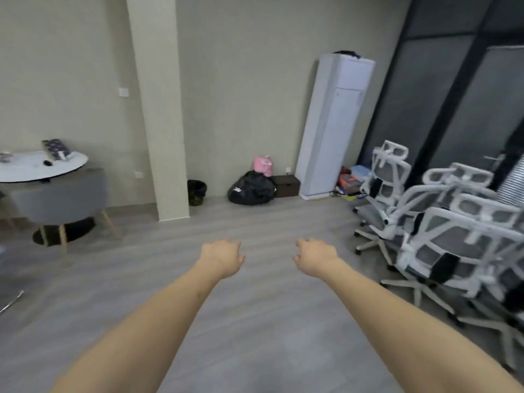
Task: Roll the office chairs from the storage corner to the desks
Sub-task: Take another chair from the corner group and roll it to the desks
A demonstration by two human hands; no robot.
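Several white-framed office chairs with grey mesh backs stand crowded in the right corner; the nearest chair (450, 251) faces away from me, and another chair (390, 177) stands further back by the dark partition. Both my arms reach forward over the grey floor. My left hand (222, 255) hangs palm down with loosely curled fingers and holds nothing. My right hand (314, 255) does the same, about an arm's width left of the nearest chair. Neither hand touches a chair.
A tall white air conditioner (336, 126) stands at the back wall, with a black bag (251, 188), a pink bag (263, 165), a brown box (286, 185) and a black bin (196, 192) beside it. A round white table (42, 167) and grey chair (61, 198) sit left.
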